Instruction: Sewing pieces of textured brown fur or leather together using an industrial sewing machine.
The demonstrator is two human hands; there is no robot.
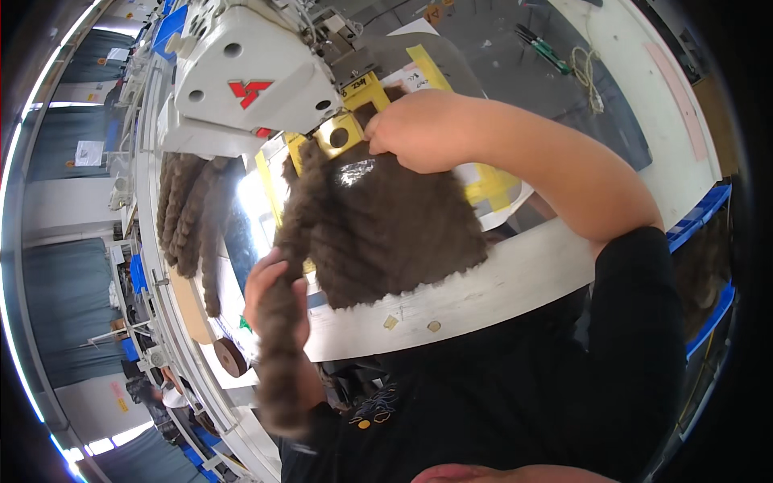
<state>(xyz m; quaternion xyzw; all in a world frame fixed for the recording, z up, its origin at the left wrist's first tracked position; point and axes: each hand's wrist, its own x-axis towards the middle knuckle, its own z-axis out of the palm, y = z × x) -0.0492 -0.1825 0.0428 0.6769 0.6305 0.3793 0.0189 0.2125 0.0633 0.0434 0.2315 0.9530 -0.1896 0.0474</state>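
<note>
Working from a distance, I have the left hand (278, 294) curled around a thick brown fur strip (278, 362), its near end hanging past the near edge of the desk (515, 270). The right hand (415, 133) bends its fingers together beside a brass-coloured plate (354, 129) at the far side of a brown fur panel (411, 233); I cannot tell whether they pinch the fur. The panel lies on the desk, right of the strip, near the white sewing machine (266, 80). The step in hand appears to be guiding strip and panel to the machine; the next move calls for keeping both aligned.
</note>
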